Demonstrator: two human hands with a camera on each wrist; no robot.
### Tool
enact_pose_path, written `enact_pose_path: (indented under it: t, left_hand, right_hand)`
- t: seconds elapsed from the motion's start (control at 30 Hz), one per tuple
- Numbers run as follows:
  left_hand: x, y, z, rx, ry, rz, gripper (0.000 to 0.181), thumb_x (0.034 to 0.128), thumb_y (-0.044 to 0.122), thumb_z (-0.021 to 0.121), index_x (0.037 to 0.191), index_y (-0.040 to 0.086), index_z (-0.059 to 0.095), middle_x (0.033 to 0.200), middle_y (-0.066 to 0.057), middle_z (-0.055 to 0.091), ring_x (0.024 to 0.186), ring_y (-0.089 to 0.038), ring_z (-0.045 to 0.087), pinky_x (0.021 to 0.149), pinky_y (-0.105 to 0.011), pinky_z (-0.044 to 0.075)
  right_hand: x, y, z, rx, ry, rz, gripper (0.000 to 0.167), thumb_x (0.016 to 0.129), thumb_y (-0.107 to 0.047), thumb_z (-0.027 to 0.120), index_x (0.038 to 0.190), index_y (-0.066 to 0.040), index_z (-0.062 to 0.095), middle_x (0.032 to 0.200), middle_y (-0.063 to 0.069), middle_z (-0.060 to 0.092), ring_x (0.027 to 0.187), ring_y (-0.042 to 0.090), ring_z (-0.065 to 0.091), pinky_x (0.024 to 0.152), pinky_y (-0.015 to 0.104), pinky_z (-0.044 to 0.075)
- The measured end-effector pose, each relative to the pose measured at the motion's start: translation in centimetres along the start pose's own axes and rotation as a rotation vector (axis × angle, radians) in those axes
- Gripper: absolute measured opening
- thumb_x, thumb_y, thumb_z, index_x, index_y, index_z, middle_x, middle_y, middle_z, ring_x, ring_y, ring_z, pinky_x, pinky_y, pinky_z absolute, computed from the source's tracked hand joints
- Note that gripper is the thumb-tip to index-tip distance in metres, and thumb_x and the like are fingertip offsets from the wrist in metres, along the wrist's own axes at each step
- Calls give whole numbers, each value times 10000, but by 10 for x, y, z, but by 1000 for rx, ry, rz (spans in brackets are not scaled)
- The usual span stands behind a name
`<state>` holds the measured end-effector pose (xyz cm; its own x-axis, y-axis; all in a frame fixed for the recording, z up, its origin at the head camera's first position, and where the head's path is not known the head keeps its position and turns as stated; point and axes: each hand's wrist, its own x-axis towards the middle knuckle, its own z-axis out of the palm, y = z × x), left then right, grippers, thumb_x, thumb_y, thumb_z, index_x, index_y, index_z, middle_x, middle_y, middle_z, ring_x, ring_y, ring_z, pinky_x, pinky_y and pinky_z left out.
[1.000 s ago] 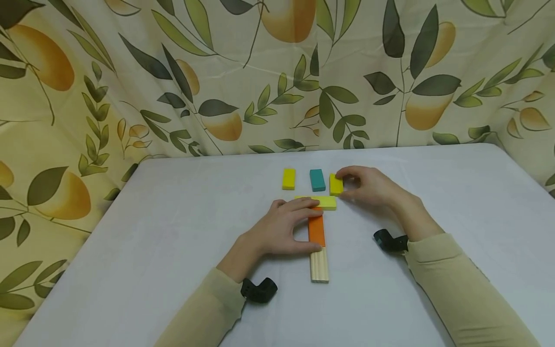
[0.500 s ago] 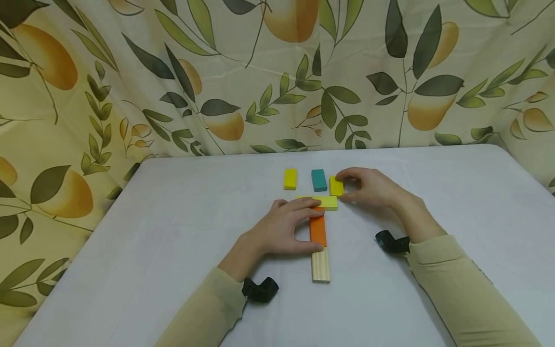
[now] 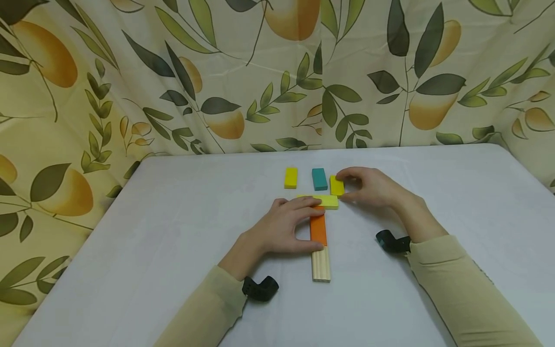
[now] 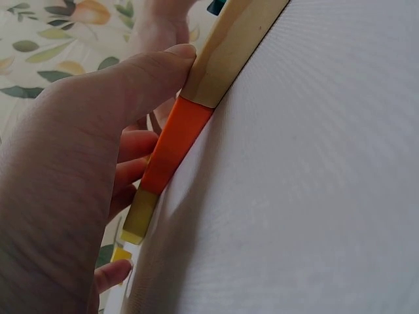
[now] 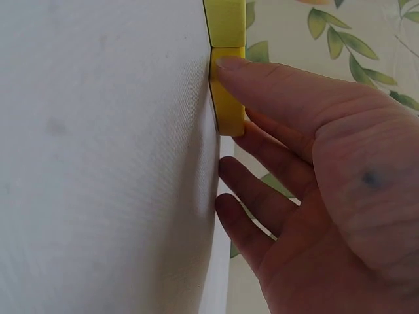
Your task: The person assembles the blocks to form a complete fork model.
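Note:
In the head view, my left hand (image 3: pixel 284 229) rests on a T-shaped layout of flat blocks, its fingers over the lime-yellow crosswise block (image 3: pixel 329 202) and the orange block (image 3: pixel 318 233). Its thumb touches the plain wood block (image 3: pixel 321 266) near the seam with the orange one. My right hand (image 3: pixel 373 187) pinches a small yellow block (image 3: pixel 336 186) at the far right end of the lime block. The right wrist view shows the thumb on that yellow block (image 5: pixel 227 98), which meets the lime block (image 5: pixel 226 23) end to end. My left fingers hide part of the lime block.
A second small yellow block (image 3: pixel 291 178) and a teal block (image 3: pixel 320 179) lie farther back on the white-covered table (image 3: pixel 195 217). A leaf-and-fruit patterned curtain (image 3: pixel 277 96) hangs behind and to the left. Black wrist cameras (image 3: pixel 260 289) sit at both cuffs.
The view shifts slightly. The small yellow block in my right hand has moved a little towards the lime block and the teal block. My left hand stays in place.

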<state>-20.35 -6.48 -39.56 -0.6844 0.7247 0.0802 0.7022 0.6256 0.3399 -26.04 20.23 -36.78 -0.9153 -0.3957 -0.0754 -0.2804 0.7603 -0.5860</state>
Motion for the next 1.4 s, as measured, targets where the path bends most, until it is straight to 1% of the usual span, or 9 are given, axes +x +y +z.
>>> enact_pose_path:
  t: [0.27,0.47,0.63,0.8,1.03,1.2,1.4]
  left_hand:
    - [1,1,0,0,5,-3,712,865,655,636,1458,266,563,1566,91,399,1441,-67,291,1086,-473,279]
    - [1,1,0,24,9,6,710,872,652,628,1463,265,558,1563,89,402,1439,-68,294,1079,-457,284]
    - [1,0,0,51,18,29,690,894,637,609,1469,260,551,1562,79,407,1442,-85,295,1075,-454,291]
    - [0,-2,0,76,39,51,663,909,613,606,1464,253,556,1546,76,425,1442,-95,298,1069,-456,292]
    - [0,-3,-1,57,40,45,670,906,620,602,1462,248,560,1523,93,454,1424,-80,324,1064,-478,298]
    - [0,-2,0,44,36,44,674,901,629,607,1457,251,567,1522,98,453,1419,-72,327,1059,-480,301]
    - [1,-3,2,43,49,55,667,898,624,618,1449,250,578,1508,99,466,1406,-66,340,1039,-473,315]
  right_hand:
    - [-1,0,-2,6,-1,-8,533,878,-138,774,1366,-26,591,1418,193,544,1350,386,417,1144,580,244]
    - [-2,2,-2,13,1,-13,536,883,-151,768,1375,-43,587,1432,183,534,1360,380,408,1145,583,241]
    - [-2,3,-3,31,8,-19,519,906,-178,750,1380,-49,584,1430,176,539,1352,374,424,1142,579,252]
    - [-2,3,-5,62,12,-16,471,951,-210,696,1381,-56,581,1430,187,539,1344,404,445,1124,585,288]
    - [-1,0,-7,67,9,6,464,972,-254,671,1387,-69,576,1434,186,535,1328,421,462,1091,596,337]
    - [-1,-3,-8,69,12,6,461,977,-237,662,1391,-56,569,1427,195,540,1319,419,471,1080,595,353]
    - [8,-8,-7,82,11,-4,477,973,-259,672,1398,-72,561,1448,196,515,1321,424,466,1068,589,373]
